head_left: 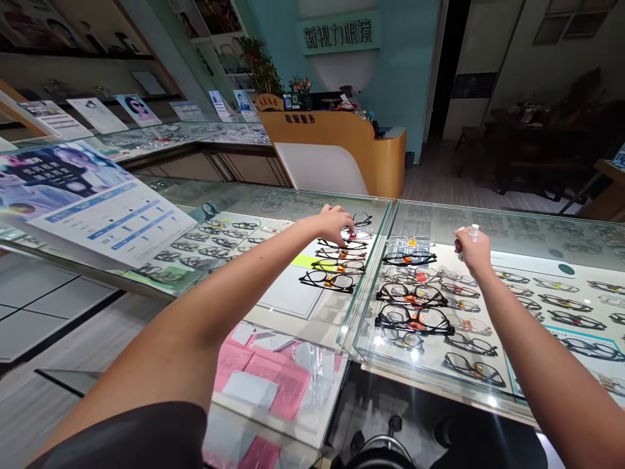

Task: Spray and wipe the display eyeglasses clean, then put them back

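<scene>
My left hand [334, 225] reaches over the left glass case, its fingers curled down round the left end of a pair of eyeglasses [360, 236] with a red tag. Other pairs line up with it in a column, and black-framed eyeglasses [328, 280] lie nearest to me. Above the right case, my right hand [476, 253] is closed round a small white bottle [474, 231]; only its capped top and a bit of its side show. Left of this hand, dark eyeglasses [413, 319] with orange tags form another column.
A printed price board [112, 202] leans over the left case. Pink and white papers [273, 371] lie on a lower shelf. Several more eyeglasses [579, 319] fill the right case. A wooden cashier counter [332, 133] stands beyond, and a black stool base [381, 449] is below me.
</scene>
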`<state>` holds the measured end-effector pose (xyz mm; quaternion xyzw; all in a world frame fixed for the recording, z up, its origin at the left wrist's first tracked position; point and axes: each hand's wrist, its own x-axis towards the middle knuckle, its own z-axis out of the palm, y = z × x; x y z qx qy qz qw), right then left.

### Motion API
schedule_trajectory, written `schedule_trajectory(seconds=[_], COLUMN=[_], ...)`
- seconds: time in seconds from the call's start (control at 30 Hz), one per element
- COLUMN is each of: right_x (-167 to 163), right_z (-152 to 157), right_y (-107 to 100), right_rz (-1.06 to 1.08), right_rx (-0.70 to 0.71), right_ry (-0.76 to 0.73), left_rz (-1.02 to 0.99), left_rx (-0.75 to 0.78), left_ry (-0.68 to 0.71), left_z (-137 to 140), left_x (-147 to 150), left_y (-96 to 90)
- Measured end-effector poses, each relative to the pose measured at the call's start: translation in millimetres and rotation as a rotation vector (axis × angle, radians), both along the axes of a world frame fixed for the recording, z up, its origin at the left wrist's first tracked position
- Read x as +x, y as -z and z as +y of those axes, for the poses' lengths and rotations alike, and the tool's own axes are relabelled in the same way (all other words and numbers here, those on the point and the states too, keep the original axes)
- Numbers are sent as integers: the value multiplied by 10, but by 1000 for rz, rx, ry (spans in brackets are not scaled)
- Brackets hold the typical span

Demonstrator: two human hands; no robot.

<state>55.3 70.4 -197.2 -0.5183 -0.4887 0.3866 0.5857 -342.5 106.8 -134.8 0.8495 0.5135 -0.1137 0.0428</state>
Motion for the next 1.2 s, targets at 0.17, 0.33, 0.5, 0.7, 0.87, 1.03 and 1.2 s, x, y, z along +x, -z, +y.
schedule_trajectory(seconds=[0.17, 0.33, 0.5, 0.7, 0.87, 1.03, 1.2], right_x=[1, -17, -21, -14, -17, -15, -8], right_z=[12, 3, 2, 13, 12, 19, 26], right_y=[20, 7, 5, 29, 36, 47, 56], right_rz=[-5, -2, 12, -9, -13, -27, -24], right_rx=[4, 1, -9, 3, 5, 9, 14], right_ry=[-3, 7, 3, -6, 5, 3, -3], left_rz=[9, 10, -29, -17, -20, -19, -50], left_rx=[-4, -51, -35, -9, 8, 27, 32], left_ry=[5, -22, -84, -72, -100, -75, -73], left_z=[41, 104, 192, 194, 192, 255, 325], left_x=[18, -2, -22, 51, 88, 56, 20], left_y=[5, -4, -13, -51, -62, -24, 8])
